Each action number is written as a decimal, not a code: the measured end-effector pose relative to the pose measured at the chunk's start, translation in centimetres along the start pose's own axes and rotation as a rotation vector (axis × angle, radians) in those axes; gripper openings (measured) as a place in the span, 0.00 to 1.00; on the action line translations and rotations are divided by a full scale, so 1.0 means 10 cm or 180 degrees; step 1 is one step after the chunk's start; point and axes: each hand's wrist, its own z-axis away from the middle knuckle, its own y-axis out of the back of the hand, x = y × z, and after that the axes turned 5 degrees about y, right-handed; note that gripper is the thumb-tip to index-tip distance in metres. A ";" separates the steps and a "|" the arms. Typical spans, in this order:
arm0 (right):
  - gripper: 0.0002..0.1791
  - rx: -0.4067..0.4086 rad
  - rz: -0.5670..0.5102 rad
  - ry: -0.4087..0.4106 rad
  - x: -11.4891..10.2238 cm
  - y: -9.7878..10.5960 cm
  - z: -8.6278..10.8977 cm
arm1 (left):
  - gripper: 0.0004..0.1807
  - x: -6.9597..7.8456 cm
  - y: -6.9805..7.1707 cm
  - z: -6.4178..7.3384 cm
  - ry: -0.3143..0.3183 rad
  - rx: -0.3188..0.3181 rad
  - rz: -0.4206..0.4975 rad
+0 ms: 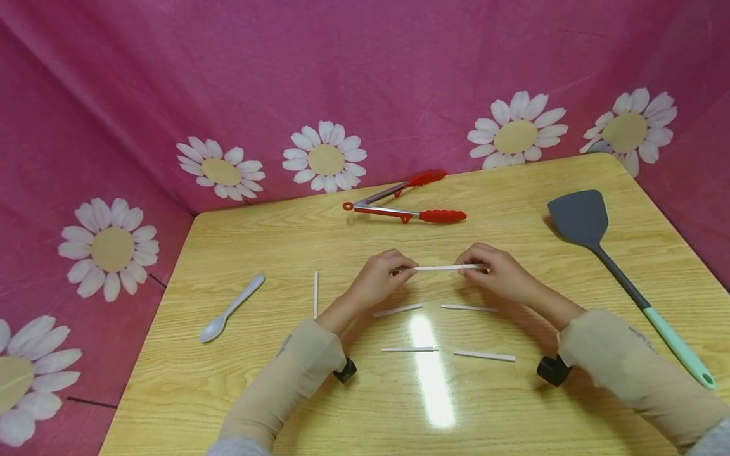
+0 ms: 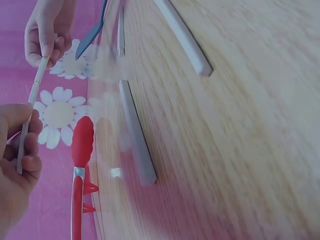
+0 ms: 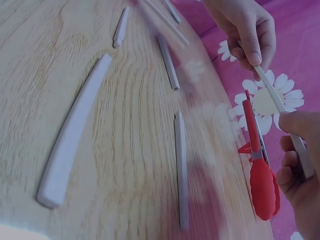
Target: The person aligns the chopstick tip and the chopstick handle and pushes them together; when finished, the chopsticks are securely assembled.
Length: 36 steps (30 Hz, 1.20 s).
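Note:
Above the table, a thin white stick (image 1: 439, 268) runs level between the two hands. The left hand (image 1: 377, 277) pinches its left end between thumb and fingers. At the other end, the right hand (image 1: 497, 271) grips it the same way, with part of the stick hidden in the fingers. A seam or break shows along the stick (image 2: 35, 90) in the left wrist view, between the hands. Below the hands lie short white sticks: an upper left one (image 1: 398, 310), an upper right one (image 1: 469, 308), a lower left one (image 1: 409, 349) and a lower right one (image 1: 485, 356).
A longer white stick (image 1: 316, 292) lies left of the left forearm, and a pale spoon (image 1: 230, 310) farther left. Red-tipped tongs (image 1: 388, 210) lie spread at the back. On the right is a dark spatula (image 1: 618, 272) with a mint handle. Flowered pink cloth (image 1: 399, 82) hangs behind.

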 end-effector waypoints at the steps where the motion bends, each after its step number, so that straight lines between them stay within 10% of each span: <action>1: 0.05 0.0013 -0.0020 -0.0011 -0.01 0.00 -0.01 | 0.08 0.01 0.00 0.00 -0.0018 0.0034 0.0012; 20: 0.02 0.0171 -0.0002 0.0124 -0.23 0.04 -0.06 | 0.05 0.06 -0.06 0.04 -0.0365 0.0458 0.0151; 36: 0.04 0.0272 -0.0035 0.0055 -0.48 0.03 -0.12 | 0.04 0.06 -0.07 0.06 -0.0279 0.0541 0.0288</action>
